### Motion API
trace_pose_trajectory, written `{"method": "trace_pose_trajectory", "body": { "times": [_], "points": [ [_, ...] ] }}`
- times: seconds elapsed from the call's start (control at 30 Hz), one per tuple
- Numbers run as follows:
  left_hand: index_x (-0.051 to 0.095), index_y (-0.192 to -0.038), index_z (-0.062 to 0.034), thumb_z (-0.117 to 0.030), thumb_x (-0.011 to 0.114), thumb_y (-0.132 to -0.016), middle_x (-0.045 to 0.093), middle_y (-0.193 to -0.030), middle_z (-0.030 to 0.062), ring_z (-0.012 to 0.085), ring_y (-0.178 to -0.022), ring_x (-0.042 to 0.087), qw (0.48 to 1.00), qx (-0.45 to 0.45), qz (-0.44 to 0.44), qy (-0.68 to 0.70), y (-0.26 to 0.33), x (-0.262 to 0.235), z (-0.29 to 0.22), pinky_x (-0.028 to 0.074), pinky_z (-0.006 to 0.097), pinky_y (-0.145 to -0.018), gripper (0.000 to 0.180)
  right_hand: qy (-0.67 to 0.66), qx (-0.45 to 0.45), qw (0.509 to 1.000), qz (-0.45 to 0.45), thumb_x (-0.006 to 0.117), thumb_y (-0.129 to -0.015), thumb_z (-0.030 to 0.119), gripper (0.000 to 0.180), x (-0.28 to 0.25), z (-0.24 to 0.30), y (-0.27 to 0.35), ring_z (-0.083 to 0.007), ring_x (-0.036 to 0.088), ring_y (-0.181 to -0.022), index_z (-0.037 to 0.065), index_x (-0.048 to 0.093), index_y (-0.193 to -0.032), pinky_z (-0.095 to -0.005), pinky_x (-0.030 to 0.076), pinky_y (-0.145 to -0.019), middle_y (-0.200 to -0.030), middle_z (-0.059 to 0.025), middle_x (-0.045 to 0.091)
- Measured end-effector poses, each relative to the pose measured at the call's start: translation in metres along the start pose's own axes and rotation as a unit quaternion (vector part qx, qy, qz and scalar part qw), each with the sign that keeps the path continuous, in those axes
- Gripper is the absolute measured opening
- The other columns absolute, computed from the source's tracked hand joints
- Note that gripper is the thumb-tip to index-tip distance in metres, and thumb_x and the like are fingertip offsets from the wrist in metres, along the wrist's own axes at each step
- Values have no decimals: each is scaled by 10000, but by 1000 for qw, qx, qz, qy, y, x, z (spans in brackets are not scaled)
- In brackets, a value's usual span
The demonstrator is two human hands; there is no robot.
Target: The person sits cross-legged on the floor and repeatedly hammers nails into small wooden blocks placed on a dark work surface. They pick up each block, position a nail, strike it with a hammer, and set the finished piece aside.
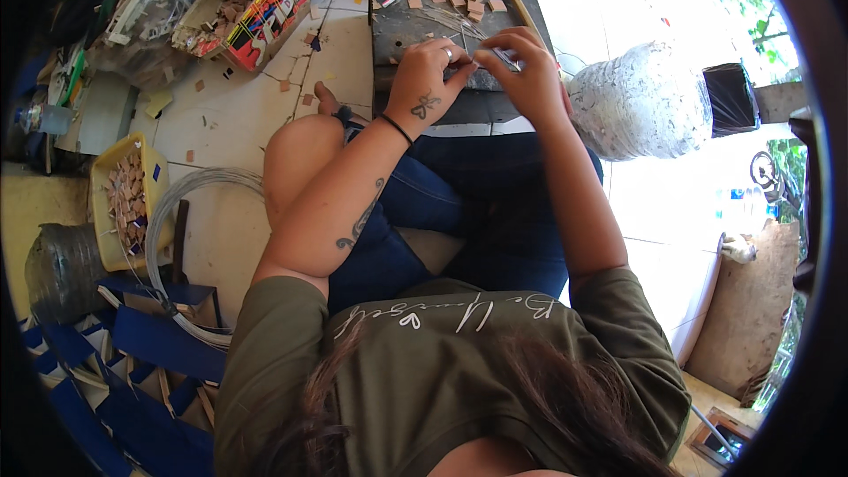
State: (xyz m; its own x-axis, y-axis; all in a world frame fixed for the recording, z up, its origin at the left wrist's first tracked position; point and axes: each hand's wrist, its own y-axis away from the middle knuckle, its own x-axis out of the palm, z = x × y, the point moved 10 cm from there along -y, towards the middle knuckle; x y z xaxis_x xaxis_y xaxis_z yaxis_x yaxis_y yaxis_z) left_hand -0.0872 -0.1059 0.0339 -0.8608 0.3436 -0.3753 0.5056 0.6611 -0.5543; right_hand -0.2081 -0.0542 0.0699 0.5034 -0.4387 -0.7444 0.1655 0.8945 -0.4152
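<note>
The left hand curls, its hold unclear; the right hand grips a small metallic piece over a dark board. Wooden squares and 1 hammer lie far on it; left, 1 yellow basket stands on pale tiles.

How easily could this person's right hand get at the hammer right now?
Probably yes: the hammer lies just beyond the right hand, its handle running toward it, with nothing apparent between them. That hand looks busy close beside the left hand, though, so it may need freeing first.
</note>
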Motion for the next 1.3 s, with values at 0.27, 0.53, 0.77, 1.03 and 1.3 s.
{"method": "trace_pose_trajectory", "body": {
  "times": [0.27, 0.53, 0.77, 1.03, 1.3],
  "points": [
    [649, -795, 1, -68, 679, -807, 644, -805, 113, 288, -747, 632, 1000, 6, 2, 28, 2, 2, -1, 487, 341, -681, 76, 348, 134, 927, 47, 567, -917, 295, 386, -17, -102, 16, -330, 586, -1012, 48, 554, -1214, -434, 490, -845, -1064, -151, 606],
    [629, -786, 6, -51, 675, -803, 627, -786, 113, 284, -725, 620, 999, 15, -4, 40, 2, 0, -2, 478, 344, -663, 75, -120, 252, 959, 53, 486, -969, 114, 321, -43, -55, 69, -149, 549, -581, 48, 526, -1281, -265, 452, -561, -877, -90, 558],
    [622, -788, 1, -42, 670, -800, 607, -762, 109, 273, -698, 604, 999, 14, -1, 38, 2, 3, -2, 468, 331, -646, 66, -20, 97, 993, 66, 485, -955, 45, 420, -74, 39, 101, -224, 544, -657, 112, 486, -1370, -302, 456, -644, -847, -121, 531],
    [606, -780, 3, -34, 669, -797, 600, -754, 107, 263, -695, 603, 999, 24, -3, 44, 2, 2, -4, 466, 330, -644, 75, 6, 75, 995, 59, 479, -945, 26, 430, -83, 51, 102, -269, 559, -712, 108, 491, -1367, -328, 468, -690, -865, -137, 533],
    [603, -781, 4, -40, 672, -796, 596, -751, 100, 260, -668, 593, 999, 23, -6, 34, 2, 1, -4, 461, 322, -627, 84, 9, 80, 995, 64, 498, -925, 8, 465, -77, 51, 105, -303, 584, -723, 125, 483, -1375, -353, 481, -682, -870, -140, 548]
  ]
}}
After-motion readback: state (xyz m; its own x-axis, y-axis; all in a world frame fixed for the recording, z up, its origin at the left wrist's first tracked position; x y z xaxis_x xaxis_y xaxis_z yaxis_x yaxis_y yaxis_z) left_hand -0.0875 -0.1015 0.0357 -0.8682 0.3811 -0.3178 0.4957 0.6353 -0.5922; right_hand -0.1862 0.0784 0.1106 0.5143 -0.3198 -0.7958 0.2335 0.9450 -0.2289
